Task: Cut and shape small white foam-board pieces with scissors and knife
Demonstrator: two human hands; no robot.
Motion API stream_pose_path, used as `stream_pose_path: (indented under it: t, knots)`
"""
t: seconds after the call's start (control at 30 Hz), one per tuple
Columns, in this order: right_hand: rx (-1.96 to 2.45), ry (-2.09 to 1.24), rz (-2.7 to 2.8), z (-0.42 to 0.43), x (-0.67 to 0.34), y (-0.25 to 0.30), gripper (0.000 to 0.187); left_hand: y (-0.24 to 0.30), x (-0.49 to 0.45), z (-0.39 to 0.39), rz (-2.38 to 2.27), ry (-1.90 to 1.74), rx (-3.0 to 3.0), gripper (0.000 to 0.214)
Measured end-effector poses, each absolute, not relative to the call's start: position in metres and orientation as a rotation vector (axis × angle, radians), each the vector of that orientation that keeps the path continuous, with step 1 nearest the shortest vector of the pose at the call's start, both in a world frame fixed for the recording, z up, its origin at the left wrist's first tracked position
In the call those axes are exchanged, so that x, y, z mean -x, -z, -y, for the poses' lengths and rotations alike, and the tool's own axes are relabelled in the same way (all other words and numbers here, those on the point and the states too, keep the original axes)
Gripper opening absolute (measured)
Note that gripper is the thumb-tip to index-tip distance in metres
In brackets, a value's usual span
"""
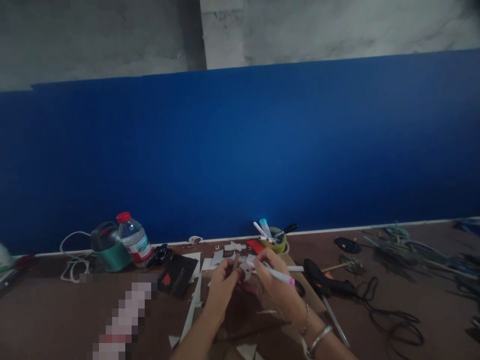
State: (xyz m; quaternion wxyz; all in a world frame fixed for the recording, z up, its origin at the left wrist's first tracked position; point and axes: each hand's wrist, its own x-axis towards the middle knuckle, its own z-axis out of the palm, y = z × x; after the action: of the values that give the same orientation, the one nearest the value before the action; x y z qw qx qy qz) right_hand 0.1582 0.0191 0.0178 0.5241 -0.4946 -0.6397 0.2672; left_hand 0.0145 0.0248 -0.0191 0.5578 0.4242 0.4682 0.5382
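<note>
My left hand [224,286] is closed in a pinch on a small white paper piece [246,270] over the brown table [56,315]. My right hand [275,286] is wrapped round a white marker with a pink end [279,275] and its fingertips meet the same paper piece. Both hands are close together near the table's middle. White paper scraps [210,262] lie around them.
A black glue gun [324,283] and its cable [397,322] lie right of my hands. A yellow cup of pens [276,241], a red-capped water bottle [133,240], a teal container [108,247] and a black card [177,275] stand near the blue wall panel [240,150]. Green wire pieces [412,250] lie at far right.
</note>
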Motion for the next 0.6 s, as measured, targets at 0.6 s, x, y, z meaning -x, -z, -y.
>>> stream_pose_path:
  t: [0.6]
  knots:
    - [1.203, -0.631, 1.535, -0.0185, -0.1586, -0.0227, 0.016, 0.0229, -0.0127, -0.0245, -1.079, -1.285, -1.068, 0.021]
